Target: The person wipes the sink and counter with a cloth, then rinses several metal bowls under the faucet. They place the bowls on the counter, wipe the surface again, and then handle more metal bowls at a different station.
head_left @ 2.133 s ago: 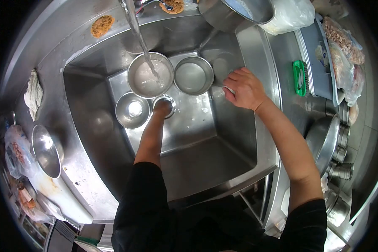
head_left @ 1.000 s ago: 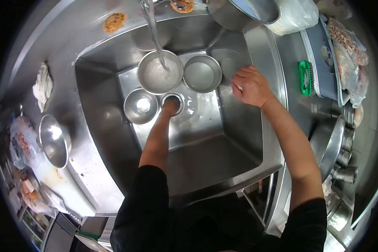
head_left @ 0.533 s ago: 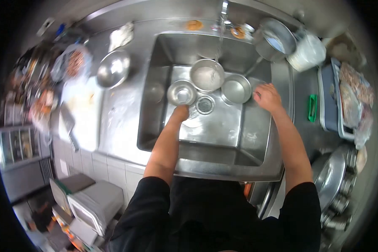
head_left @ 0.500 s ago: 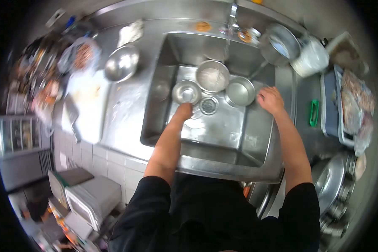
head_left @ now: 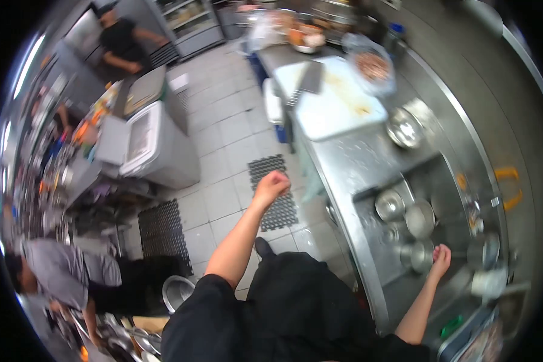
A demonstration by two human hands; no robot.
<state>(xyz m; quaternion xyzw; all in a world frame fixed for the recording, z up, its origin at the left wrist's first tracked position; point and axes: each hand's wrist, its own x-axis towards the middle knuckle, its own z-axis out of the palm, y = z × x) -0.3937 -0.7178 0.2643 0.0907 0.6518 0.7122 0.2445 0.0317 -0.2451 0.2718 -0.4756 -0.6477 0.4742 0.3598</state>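
My left hand point(head_left: 273, 188) is over the floor to the left of the counter, its fingers curled in and nothing visible in them. My right hand point(head_left: 441, 260) is above the right part of the sink point(head_left: 368, 241), right beside a metal saucepan point(head_left: 417, 256). Its fingers are curled, and I cannot see whether they hold anything. In the sink, a small metal bowl point(head_left: 390, 205) and a larger pot point(head_left: 420, 219) stand close together near the drain point(head_left: 393, 233).
Left of the sink are a metal bowl point(head_left: 405, 128) and a white cutting board point(head_left: 338, 99) with a cleaver point(head_left: 311, 77). A large bin point(head_left: 169, 151) stands across the aisle. One person point(head_left: 72, 265) bends at lower left; another point(head_left: 117, 39) stands at the back.
The view has swung left, bringing the aisle and other people in. My left hand has left the small bowl and moved out over the floor. My right hand stays by the saucepan.
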